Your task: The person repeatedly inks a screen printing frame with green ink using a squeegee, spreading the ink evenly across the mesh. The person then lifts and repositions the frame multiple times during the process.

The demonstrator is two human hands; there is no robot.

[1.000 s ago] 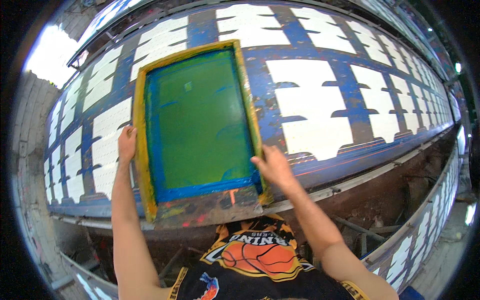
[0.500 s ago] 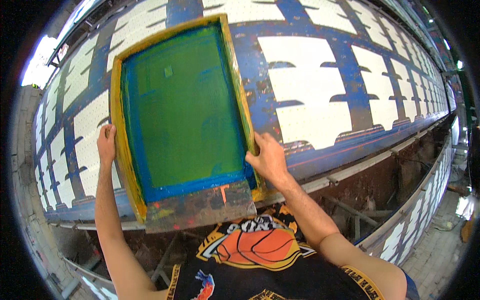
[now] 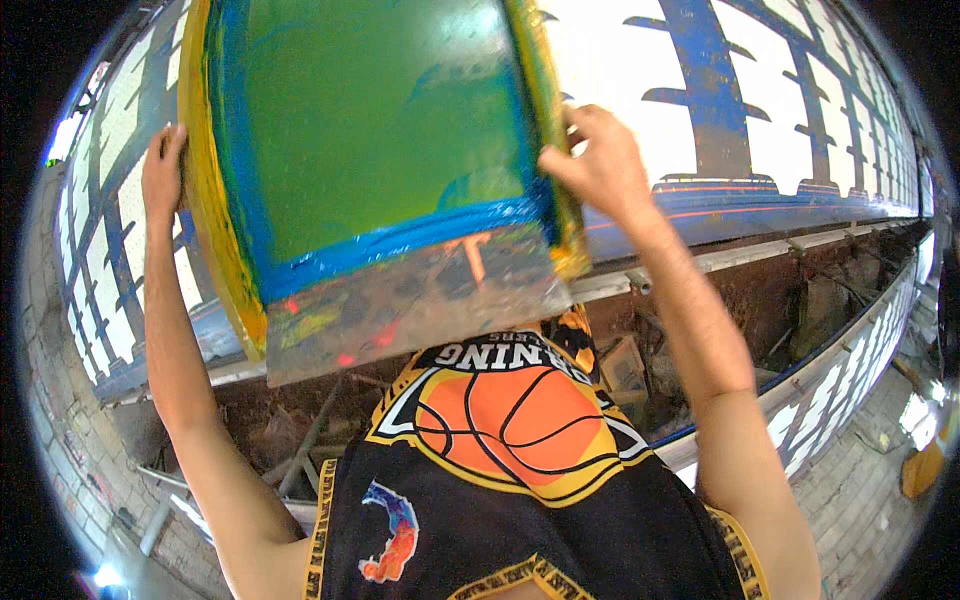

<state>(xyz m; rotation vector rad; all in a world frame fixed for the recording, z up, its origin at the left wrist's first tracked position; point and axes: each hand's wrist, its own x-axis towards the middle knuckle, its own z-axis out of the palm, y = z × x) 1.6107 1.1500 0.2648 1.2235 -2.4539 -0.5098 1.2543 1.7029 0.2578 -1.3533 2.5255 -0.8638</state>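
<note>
A screen-printing frame [image 3: 225,215] fills the upper middle, with yellow-painted sides, green mesh [image 3: 370,130] and a blue smeared border. My left hand [image 3: 165,175] grips its left side, fingers closed over the outer edge. On the opposite side my right hand [image 3: 600,165] clasps the frame, thumb on the inner face and fingers around the outside. A flat, paint-stained board [image 3: 420,300] sticks out from the frame's near end toward my body. The far end of the frame lies beyond the picture's top edge.
White cut pieces [image 3: 640,120] lie in rows on a long, blue-stained printing table [image 3: 710,215] beneath and around the frame. A metal rail [image 3: 715,262] runs along its near edge. At the right stands another table with white pieces [image 3: 800,450], beside a paved floor [image 3: 860,500].
The frame looks larger and sits higher in the picture, its top now cut off. Both hands keep hold and have shifted upward in view; more of my shirt shows.
</note>
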